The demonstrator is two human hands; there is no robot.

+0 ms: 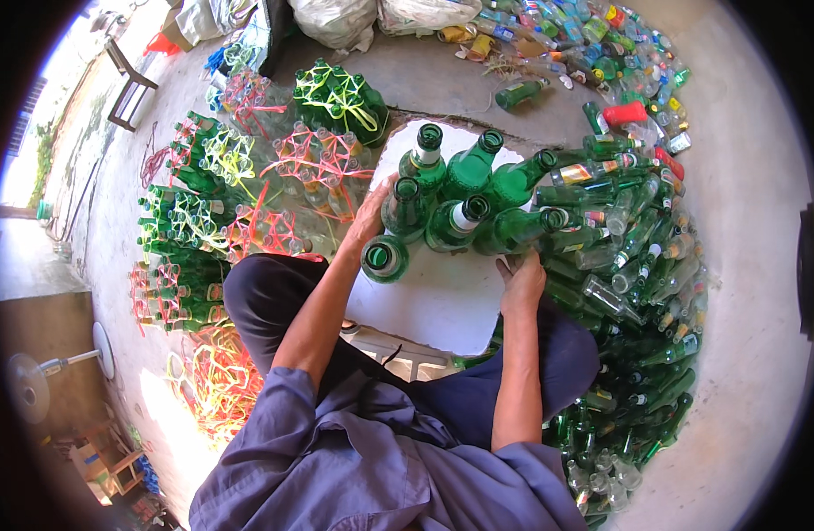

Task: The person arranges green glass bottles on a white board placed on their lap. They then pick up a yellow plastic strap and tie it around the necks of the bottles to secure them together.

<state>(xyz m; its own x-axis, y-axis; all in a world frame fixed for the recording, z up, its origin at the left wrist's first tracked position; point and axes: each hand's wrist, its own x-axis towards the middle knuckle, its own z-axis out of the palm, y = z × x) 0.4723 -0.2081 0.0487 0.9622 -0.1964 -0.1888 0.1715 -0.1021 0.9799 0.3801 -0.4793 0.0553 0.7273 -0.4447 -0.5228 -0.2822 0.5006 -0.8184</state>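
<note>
Several green glass bottles [469, 168] stand grouped on a white board [425, 314] before me, their open mouths upward. My left hand [372, 212] lies along the left side of the group, fingers extended beside the bottles and partly hidden by them. My right hand [520, 279] is at the lower right of the group, just under the rightmost bottle [513, 230]. Its fingers are curled, and what they hold is hidden. The board rests over a low wooden support [398, 350] between my knees.
Bundles of bottles [195, 221] tied with coloured straps stand to my left, above loose straps [208, 380]. Piled loose bottles [637, 265] curve along my right. White sacks [332, 18] lie at the back, a wooden chair [128, 93] back left, a standing fan [31, 389] lower left.
</note>
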